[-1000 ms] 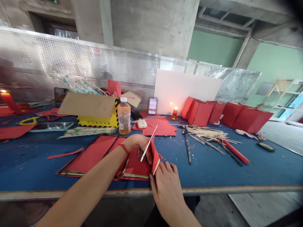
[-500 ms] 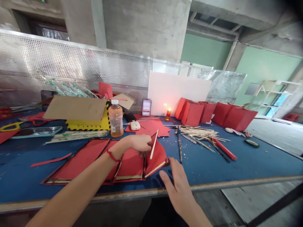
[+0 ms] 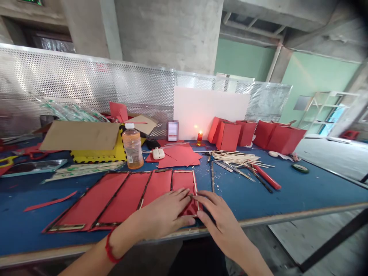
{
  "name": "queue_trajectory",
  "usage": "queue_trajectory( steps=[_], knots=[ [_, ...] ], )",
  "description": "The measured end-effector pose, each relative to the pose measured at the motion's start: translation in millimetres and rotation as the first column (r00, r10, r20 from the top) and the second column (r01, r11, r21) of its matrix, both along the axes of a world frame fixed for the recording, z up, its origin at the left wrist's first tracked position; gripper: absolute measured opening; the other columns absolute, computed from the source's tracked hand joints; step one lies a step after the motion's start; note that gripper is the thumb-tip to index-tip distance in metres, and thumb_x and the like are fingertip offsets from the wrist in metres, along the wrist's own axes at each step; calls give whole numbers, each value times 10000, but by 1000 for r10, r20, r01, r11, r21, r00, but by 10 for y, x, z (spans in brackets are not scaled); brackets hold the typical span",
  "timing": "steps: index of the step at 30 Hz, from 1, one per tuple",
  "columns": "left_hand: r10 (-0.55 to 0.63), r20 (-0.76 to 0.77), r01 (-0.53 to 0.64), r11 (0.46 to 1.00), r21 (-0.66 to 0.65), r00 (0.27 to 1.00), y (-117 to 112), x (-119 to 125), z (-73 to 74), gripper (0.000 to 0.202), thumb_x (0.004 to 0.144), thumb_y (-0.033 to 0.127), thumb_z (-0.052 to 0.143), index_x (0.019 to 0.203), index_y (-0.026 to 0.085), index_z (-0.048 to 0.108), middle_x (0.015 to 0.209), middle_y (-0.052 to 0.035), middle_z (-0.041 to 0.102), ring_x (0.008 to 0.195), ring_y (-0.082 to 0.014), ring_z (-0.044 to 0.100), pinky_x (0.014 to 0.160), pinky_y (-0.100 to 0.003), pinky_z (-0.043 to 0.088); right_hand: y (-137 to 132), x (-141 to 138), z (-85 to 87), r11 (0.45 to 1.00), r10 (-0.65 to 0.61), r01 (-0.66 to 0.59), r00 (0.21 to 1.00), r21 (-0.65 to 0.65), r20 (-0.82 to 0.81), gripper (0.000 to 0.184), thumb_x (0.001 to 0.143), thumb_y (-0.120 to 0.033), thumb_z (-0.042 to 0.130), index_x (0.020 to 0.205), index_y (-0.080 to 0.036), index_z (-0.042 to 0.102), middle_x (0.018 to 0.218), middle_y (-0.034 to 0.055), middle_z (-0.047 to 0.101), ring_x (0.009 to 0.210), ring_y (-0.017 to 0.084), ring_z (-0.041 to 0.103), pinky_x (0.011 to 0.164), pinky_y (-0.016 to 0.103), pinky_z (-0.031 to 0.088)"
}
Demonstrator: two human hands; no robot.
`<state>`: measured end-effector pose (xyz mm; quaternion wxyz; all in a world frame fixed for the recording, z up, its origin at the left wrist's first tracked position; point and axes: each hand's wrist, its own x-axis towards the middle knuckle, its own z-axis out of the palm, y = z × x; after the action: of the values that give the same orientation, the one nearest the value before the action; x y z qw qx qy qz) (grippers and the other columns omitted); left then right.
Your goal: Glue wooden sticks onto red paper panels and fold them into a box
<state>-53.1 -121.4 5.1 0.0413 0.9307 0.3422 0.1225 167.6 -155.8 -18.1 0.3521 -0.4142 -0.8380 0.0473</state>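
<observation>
Both hands point(image 3: 163, 214) point(image 3: 221, 218) hide the red paper panel's point(image 3: 182, 182) corner.

Four red paper panels point(image 3: 123, 199) lie flat in a row on the blue bench top point(image 3: 322, 188), long edges adjoining and slanting away from the near edge. Thin wooden sticks point(image 3: 194, 184) line the seams and right edge (the rightmost panel's lower end is hidden beneath the left hand point(image 3: 162, 214) and right hand point(image 3: 221, 218)).
</observation>
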Motion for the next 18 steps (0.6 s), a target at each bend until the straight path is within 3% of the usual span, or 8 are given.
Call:
queue_trajectory(
  steps=[6, 12, 18],
  knots=[
    [4, -49, 0, 997, 82, 999, -87, 2, -62, 748, 894, 660, 403, 1422, 135, 464, 1427, -176, 509, 1316, -303, 491, 1086, -422, 391, 11, 80, 40, 998, 56, -51, 989, -41, 139, 267, 914, -284, 592, 1174, -235, 633, 1248, 76, 631, 1148, 209, 582, 999, 377, 480],
    [-47, -45, 52, 990, 134, 998, -147, 27, -105, 547, 964, 470, 427, 1427, 181, 459, 1440, -120, 507, 1332, -252, 485, 1093, -400, 400, 37, 98, 47, 998, 55, -57, 975, 2, 214, 300, 922, -214, 555, 1216, -236, 613, 1252, 80, 637, 1142, 213, 592, 1000, 395, 486],
    [-30, 2, 30, 984, 177, 1000, -160, 40, -183, 437, 993, 319, 396, 1401, 193, 490, 1410, -97, 548, 1298, -220, 522, 1092, -376, 407, 54, 102, -1, 998, 57, -59, 975, 3, 215, 296, 939, -201, 518, 1221, -224, 605, 1249, 69, 647, 1142, 202, 591, 1019, 386, 473]
  ],
)
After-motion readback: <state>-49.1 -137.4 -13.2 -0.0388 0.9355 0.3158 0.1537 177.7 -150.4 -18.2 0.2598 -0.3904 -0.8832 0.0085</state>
